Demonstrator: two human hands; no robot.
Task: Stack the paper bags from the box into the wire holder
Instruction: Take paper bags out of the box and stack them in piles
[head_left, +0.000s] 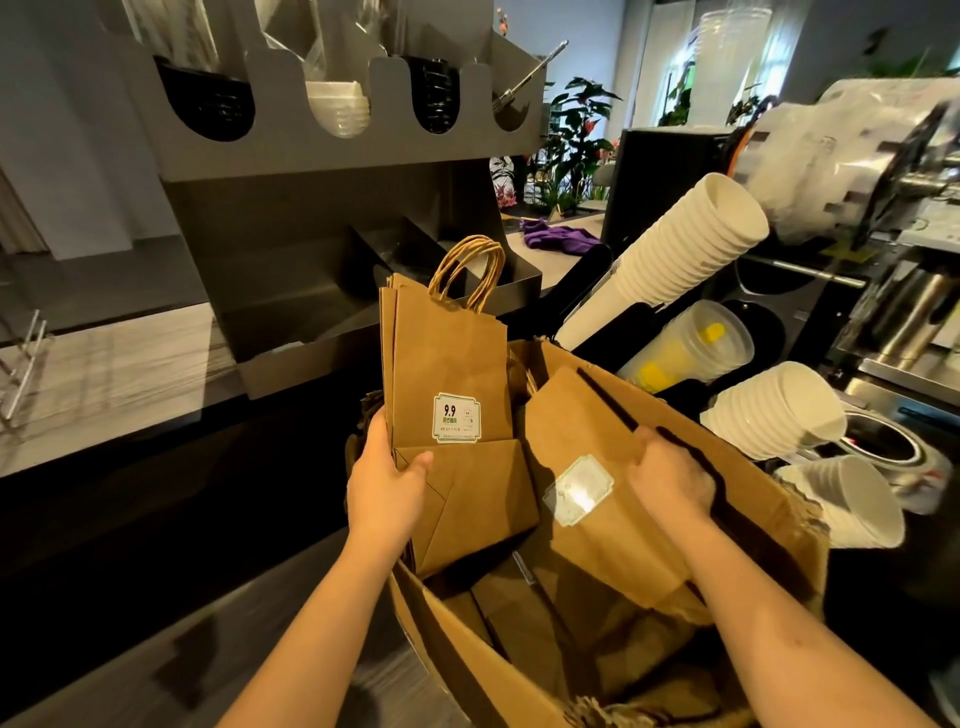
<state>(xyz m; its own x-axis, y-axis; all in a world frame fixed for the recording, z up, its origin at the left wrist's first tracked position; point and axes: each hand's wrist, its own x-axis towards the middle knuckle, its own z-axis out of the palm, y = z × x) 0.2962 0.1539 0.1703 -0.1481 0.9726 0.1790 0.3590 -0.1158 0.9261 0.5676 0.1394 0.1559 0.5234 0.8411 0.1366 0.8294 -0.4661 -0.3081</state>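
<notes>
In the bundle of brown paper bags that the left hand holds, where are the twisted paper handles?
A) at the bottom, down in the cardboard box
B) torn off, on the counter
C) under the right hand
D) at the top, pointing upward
D: the twisted paper handles stand above the top edge of the brown paper bags, whose folded lower end the left hand grips. The right hand grips a second bundle.
</notes>
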